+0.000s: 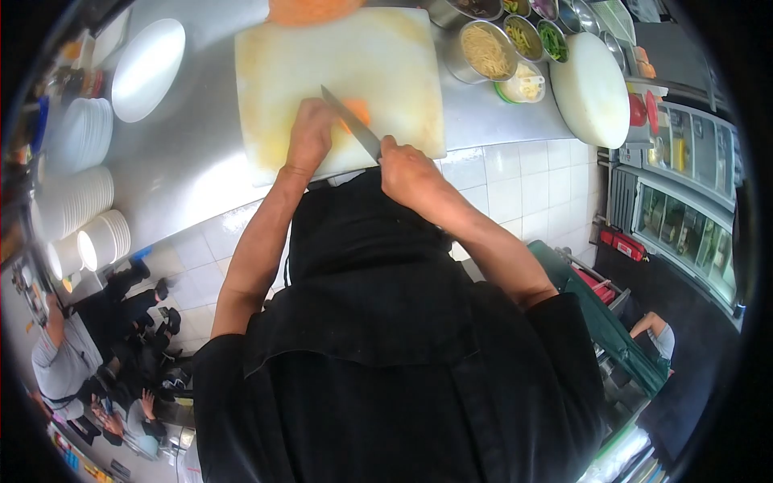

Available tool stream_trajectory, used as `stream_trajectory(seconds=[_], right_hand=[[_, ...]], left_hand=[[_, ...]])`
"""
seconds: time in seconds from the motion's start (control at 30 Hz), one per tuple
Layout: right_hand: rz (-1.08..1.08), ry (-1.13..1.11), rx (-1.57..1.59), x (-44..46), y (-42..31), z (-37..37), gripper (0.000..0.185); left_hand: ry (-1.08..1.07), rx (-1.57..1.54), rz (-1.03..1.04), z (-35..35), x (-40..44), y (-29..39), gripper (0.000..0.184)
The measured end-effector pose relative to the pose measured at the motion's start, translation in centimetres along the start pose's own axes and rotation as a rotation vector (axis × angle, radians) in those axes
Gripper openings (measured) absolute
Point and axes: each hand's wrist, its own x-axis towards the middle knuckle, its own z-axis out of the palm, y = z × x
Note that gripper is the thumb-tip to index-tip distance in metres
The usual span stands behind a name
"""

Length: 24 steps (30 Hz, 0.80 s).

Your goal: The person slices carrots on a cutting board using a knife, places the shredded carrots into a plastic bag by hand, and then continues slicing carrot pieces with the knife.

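Orange food, a smooth block, lies on a yellow-stained cutting board under a thin steel knife. The right hand's fingers close round its handle; the left hand's curl beside the food, too blurred to tell their gap or contact. Shiny metal counter; pale tiled floor.

The right hand grips a knife, blade pointing toward eleven o'clock across an orange piece on the cutting board; the blurred left hand is at its nine o'clock.
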Motion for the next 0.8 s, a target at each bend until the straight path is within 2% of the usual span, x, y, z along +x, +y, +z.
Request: stream_trajectory(seconds=[0.07,0.17,0.27,0.4,0.43,0.57,0.7,0.8], right_hand=[[0.001,0.096,0.023,1.5,0.9,3.4,0.017],[-0.023,0.179,-0.030,1.7,1.4,4.5,0.016],[-0.040,0.127,-0.001,1.1,1.9,2.4,0.018],[-0.007,0.179,-0.025,-1.9,1.6,-0.9,0.015],[-0.040,0.242,-0.022,-2.2,1.9,-0.9,0.014],[-0.039,0.224,-0.033,-2.2,2.3,-0.2,0.015],[-0.049,0.249,-0.029,-2.0,2.5,-0.2,0.016],[-0.039,0.296,-0.027,-1.9,2.8,-0.8,0.016]], left_hand=[[-0.012,-0.001,-0.016,-0.1,-0.3,0.1,0.012],[-0.071,0.006,-0.047,-0.6,0.1,1.0,0.017],[-0.071,0.054,-0.011,-1.4,-0.2,1.3,0.017],[-0.099,0.184,-0.017,-4.1,-2.6,1.0,0.016],[-0.078,0.175,-0.054,-4.7,-3.1,1.4,0.016],[-0.037,0.240,-0.100,-5.1,-1.9,2.5,0.024],[0.038,0.154,-0.146,-3.8,-0.6,2.7,0.023],[0.054,0.104,-0.256,-2.5,-0.6,3.1,0.022]])
